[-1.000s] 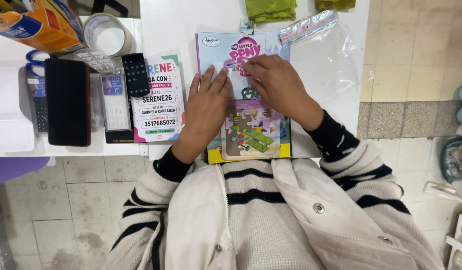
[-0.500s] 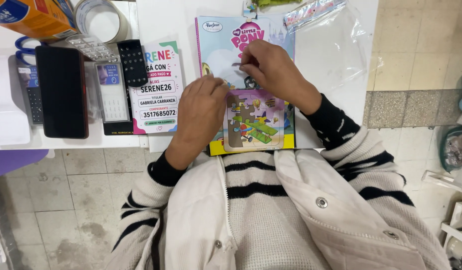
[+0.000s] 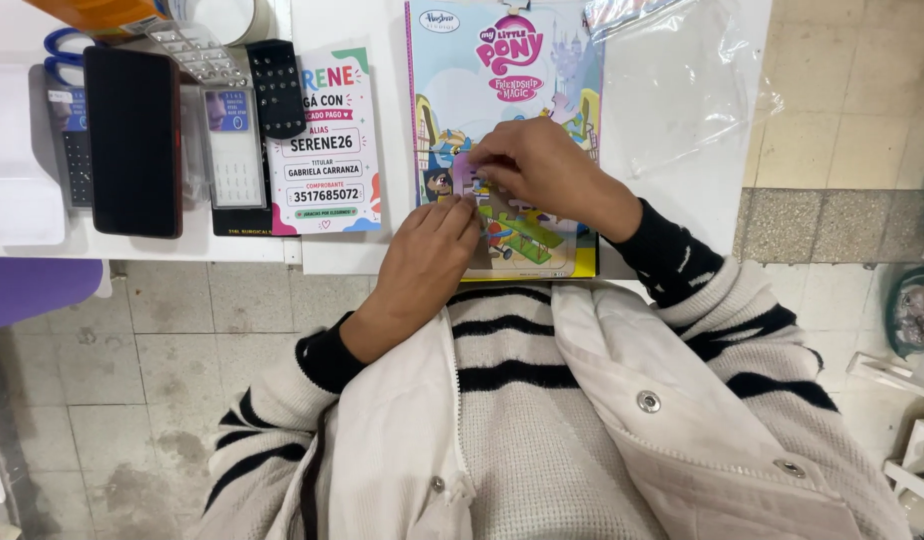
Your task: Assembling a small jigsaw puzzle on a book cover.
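A colourful cartoon sticker book (image 3: 502,90) lies flat on the white table (image 3: 382,255) in front of me. My left hand (image 3: 427,250) rests palm down on its lower left part, fingers pressed to the page. Just above it, my right hand (image 3: 537,170) hovers over the middle of the page with thumb and fingertips pinched together. What they pinch is too small to make out. Both sleeves are black-and-white striped.
A clear plastic bag (image 3: 682,80) lies right of the book. To its left sit a printed card (image 3: 322,140), a black remote (image 3: 277,85), a calculator (image 3: 232,150), a black phone (image 3: 132,140) and blue-handled scissors (image 3: 62,45). Tiled floor lies below the table edge.
Both hands slid down the page toward me. My right hand's fingers closed into a pinch over the middle of the book, and my head moved closer.
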